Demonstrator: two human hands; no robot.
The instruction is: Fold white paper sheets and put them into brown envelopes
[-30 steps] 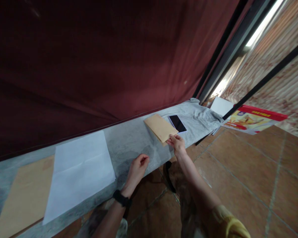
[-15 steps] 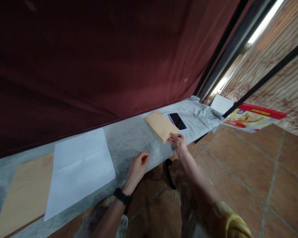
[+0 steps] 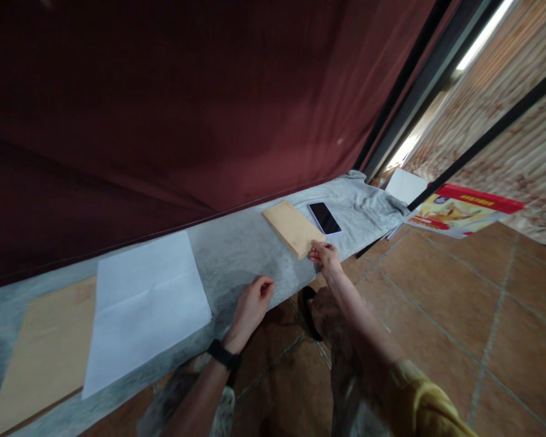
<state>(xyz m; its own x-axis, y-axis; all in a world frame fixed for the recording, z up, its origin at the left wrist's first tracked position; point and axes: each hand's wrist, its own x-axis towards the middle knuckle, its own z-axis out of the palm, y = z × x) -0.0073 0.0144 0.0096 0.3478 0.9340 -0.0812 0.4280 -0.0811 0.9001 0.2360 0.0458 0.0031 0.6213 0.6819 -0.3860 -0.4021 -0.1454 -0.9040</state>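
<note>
My right hand is at the near right corner of a small stack of brown paper envelopes. Its fingers are closed on that corner, the thumb side partly hidden. My left hand, with a black band on the wrist, hovers by the front edge of the grey cloth, fingers curled and nothing visible in them. Just beyond the stack lies a phone, dark screen up. To the left, a creased white sheet of paper overlaps a larger brown envelope.
Grey cloth covers the long narrow bench. A dark red curtain hangs along its back. At the right stand a black pole and a red and yellow printed box on the tiled floor.
The top envelope's near edge, slightly raised before, now lies flatter on the stack. My right hand has shifted only a little. My left hand stays in place, and the view has tilted slightly.
</note>
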